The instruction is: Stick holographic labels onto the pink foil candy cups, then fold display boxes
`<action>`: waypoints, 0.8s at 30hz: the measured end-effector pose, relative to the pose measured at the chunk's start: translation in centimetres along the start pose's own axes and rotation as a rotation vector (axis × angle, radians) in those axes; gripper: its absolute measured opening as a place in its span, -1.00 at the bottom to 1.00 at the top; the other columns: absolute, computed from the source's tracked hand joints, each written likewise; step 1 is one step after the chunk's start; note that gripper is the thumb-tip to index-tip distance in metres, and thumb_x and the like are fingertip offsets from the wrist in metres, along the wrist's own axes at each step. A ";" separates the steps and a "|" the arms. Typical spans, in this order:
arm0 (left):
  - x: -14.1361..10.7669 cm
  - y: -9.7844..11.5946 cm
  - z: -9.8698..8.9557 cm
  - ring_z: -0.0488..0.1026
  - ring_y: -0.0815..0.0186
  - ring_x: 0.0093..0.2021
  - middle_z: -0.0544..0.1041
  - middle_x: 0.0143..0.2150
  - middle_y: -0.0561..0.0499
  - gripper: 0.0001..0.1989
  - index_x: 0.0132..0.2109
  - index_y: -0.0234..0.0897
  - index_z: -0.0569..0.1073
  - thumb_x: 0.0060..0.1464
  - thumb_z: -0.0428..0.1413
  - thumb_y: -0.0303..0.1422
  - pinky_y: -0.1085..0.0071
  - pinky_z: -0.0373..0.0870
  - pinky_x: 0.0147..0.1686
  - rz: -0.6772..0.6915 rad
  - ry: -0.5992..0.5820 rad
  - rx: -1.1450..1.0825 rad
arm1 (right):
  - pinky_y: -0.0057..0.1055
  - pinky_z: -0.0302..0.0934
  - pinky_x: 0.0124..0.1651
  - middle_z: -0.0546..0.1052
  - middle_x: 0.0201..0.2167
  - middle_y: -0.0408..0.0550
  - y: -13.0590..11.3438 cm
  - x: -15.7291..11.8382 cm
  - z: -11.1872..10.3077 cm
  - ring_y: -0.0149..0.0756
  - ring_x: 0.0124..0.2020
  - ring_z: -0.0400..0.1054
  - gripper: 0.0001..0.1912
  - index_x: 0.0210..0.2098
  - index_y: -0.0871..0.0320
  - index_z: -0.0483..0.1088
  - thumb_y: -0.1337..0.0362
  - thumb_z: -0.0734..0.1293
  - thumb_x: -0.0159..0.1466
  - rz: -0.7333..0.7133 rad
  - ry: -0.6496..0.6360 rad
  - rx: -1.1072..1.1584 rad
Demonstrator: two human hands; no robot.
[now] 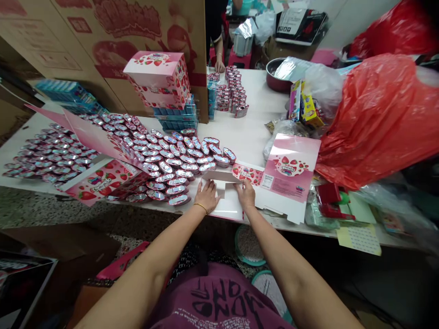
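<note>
A partly folded strawberry-print carton lies at the table's near edge, its white inside facing up. My left hand grips its left side, fingers against the raised back flap and thumb over the inside. On the other side my right hand holds the side wall, fingers bent over its edge. The carton's pink printed lid panel lies spread out to the right. Left of my hands stand many small foil-topped packs in close rows. Another open strawberry carton lies tilted among them.
A closed strawberry carton rests on blue packs before a large brown cardboard box. Red plastic bags and a red tape dispenser are at the right. A co-worker's hand is near more packs.
</note>
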State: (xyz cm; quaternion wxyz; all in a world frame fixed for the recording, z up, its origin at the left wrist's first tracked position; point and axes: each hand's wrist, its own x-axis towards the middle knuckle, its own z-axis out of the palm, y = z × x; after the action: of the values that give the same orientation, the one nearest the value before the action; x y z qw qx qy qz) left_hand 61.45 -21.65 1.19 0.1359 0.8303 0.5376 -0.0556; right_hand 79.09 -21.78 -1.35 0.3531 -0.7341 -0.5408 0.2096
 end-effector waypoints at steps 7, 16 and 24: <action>0.1 -1.1 -0.1 0.06 0.07 0.19 0.20 0.17 -0.18 -0.53 0.11 -0.28 0.20 0.02 -0.01 -0.34 0.06 0.01 0.12 -0.224 0.189 -0.114 | -0.36 0.15 -0.27 0.44 -0.36 -0.04 0.6 -0.9 -0.2 -0.27 -0.36 0.27 -0.69 -0.29 0.16 0.34 0.07 0.16 0.15 -0.011 -0.004 -0.006; 0.9 -3.5 0.2 0.19 0.15 0.14 0.19 0.15 -0.18 -0.19 0.19 -0.25 -0.06 -0.16 0.18 -0.34 0.25 0.20 0.06 -0.311 0.318 -0.466 | -0.31 0.18 -0.18 0.45 -0.28 -0.02 0.8 -0.6 -0.3 -0.23 -0.26 0.30 -0.72 -0.25 0.15 0.35 0.15 0.15 0.16 -0.066 -0.095 -0.037; 0.7 -4.9 0.4 0.35 0.17 -0.02 0.39 -0.02 -0.11 -0.43 0.04 -0.24 0.19 -0.14 0.17 -0.24 0.27 0.28 -0.05 -0.340 0.204 -0.493 | -0.31 0.22 -0.17 0.47 -0.25 -0.06 0.6 -0.6 -1.2 -0.25 -0.24 0.33 -0.73 -0.20 0.12 0.37 0.20 0.16 0.17 -0.125 -0.201 -0.032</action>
State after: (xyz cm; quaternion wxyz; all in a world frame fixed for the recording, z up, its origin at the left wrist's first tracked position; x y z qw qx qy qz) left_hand 57.30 -19.28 -0.21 0.2674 0.6718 0.6769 0.1380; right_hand 80.07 -22.74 -1.03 0.2977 -0.6797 -0.6215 0.2511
